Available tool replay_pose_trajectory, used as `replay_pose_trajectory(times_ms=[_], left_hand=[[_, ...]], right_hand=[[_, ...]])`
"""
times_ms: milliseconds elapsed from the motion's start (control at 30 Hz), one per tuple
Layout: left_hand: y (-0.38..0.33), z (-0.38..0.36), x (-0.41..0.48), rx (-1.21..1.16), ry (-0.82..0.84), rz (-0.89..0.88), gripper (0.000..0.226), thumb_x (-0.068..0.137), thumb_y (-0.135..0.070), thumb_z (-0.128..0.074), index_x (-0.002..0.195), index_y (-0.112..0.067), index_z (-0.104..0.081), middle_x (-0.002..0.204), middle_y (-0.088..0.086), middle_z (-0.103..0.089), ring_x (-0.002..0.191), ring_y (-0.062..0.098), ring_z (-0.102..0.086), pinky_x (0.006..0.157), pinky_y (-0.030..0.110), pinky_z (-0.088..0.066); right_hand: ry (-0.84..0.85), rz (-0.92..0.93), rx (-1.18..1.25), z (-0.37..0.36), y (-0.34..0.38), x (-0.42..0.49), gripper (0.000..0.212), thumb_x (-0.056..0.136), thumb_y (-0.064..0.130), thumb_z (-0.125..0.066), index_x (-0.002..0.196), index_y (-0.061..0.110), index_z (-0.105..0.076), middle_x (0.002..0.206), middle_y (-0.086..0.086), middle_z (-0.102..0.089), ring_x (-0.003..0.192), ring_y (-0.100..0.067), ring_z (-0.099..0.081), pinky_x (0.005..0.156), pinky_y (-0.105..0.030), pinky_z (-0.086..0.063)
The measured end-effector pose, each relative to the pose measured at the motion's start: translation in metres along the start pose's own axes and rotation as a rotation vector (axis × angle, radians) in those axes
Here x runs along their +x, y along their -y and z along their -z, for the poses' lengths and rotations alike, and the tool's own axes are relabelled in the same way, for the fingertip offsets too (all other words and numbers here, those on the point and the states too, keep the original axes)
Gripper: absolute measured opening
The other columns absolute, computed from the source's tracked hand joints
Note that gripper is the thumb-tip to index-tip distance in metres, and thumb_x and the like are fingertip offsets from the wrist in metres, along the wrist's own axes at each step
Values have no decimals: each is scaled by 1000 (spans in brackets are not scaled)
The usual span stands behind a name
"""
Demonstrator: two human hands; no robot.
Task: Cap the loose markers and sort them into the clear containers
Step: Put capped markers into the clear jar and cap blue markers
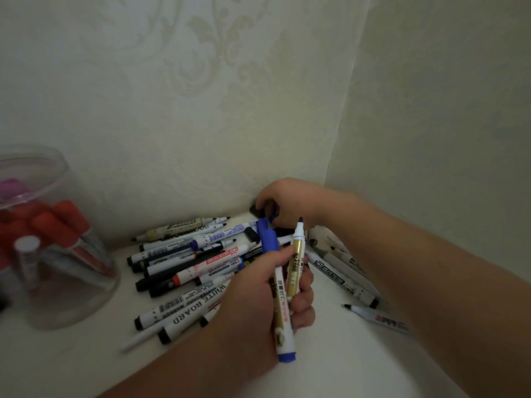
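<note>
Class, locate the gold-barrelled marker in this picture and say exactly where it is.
In the head view, the gold-barrelled marker stands tip-up in the left hand, right of centre, beside a blue-capped marker in the same grip.

My left hand (267, 294) sits low and near me, fingers curled tight into a fist around what it grips, thumb pressed across the top. My right hand (283, 201) reaches far forward from a bare forearm (crossing above the left), wrist bent down, fingertips pinched together at the corner.
</note>
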State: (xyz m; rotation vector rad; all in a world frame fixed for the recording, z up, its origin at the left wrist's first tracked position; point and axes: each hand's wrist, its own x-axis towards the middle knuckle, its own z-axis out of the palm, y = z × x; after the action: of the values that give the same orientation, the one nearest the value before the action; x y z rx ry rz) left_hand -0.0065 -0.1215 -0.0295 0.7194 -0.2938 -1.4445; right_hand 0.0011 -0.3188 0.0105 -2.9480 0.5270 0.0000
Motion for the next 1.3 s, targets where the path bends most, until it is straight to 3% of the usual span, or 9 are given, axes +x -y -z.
replay_pose_trajectory(times_ms=[100, 233, 367, 467, 600, 700, 967, 1200, 1300], left_hand=[[0, -2, -1, 15, -6, -5, 21, 83, -26, -63, 72, -10, -70, 66, 5, -48, 46, 13, -33, 40, 23, -26], [-1, -4, -2, 68, -19, -31, 20, 84, -26, -64, 90, -8, -61, 68, 6, -50, 47, 14, -37, 39, 23, -29], [1, -5, -4, 147, -17, -94, 23, 85, -28, -65, 100, -10, -59, 72, 8, -55, 47, 17, -46, 35, 23, -37], [2, -6, -6, 209, -11, -145, 15, 86, -25, -65, 94, -13, -64, 75, 11, -57, 47, 19, -46, 36, 24, -38], [4, -7, -8, 309, -34, -238, 19, 80, -25, -70, 96, -16, -69, 78, 13, -58, 49, 18, -44, 40, 23, -35], [6, -7, -7, 390, -57, -283, 23, 76, -27, -72, 98, -18, -73, 78, 12, -59, 48, 17, -44, 42, 23, -33], [7, -7, -7, 484, -55, -296, 24, 78, -29, -70, 100, -22, -75, 78, 11, -62, 47, 16, -45, 44, 25, -35], [8, -7, -6, 498, -53, -298, 30, 71, -33, -73, 99, -22, -76, 77, 11, -62, 46, 16, -45, 43, 24, -35], [8, -7, -6, 511, -65, -301, 26, 72, -32, -73, 96, -23, -75, 77, 11, -63, 46, 16, -45, 44, 24, -36]], right_hand=[[-261, -25, 150, 8, -2, -10, 37, 84, 12, -73, 120, 19, -68, 97, 9, -66, 81, -7, -59, 76, -19, -49], [-604, -127, 827, 37, -1, -48, 30, 92, 8, -69, 119, 17, -63, 100, -2, -71, 86, -11, -71, 78, -25, -57], [-513, -304, 1183, 51, 0, -98, 25, 90, 12, -71, 112, 13, -60, 96, -12, -70, 68, -22, -71, 45, -24, -47], [-427, -328, 1327, 42, 0, -125, 20, 75, 7, -78, 90, 5, -66, 77, -12, -69, 64, -19, -53, 48, -23, -41], [-369, -259, 1572, 21, 6, -148, 23, 72, -2, -66, 94, 0, -72, 86, -19, -72, 69, -21, -55, 49, -21, -42], [-386, -183, 1579, 13, 7, -155, 34, 74, -2, -65, 107, -1, -64, 82, -18, -68, 61, -18, -53, 47, -21, -40], [-586, -165, 1353, 12, 8, -156, 29, 74, 22, -72, 96, 3, -74, 71, -16, -71, 52, -18, -45, 47, -26, -34], [-616, -148, 1207, 7, 20, -155, 11, 77, 18, -76, 85, 10, -77, 59, -1, -69, 48, -18, -40, 45, -25, -29], [-594, -112, 1176, 7, 22, -157, 12, 82, 5, -74, 92, -1, -75, 59, 4, -69, 44, -2, -52, 47, -11, -39]])
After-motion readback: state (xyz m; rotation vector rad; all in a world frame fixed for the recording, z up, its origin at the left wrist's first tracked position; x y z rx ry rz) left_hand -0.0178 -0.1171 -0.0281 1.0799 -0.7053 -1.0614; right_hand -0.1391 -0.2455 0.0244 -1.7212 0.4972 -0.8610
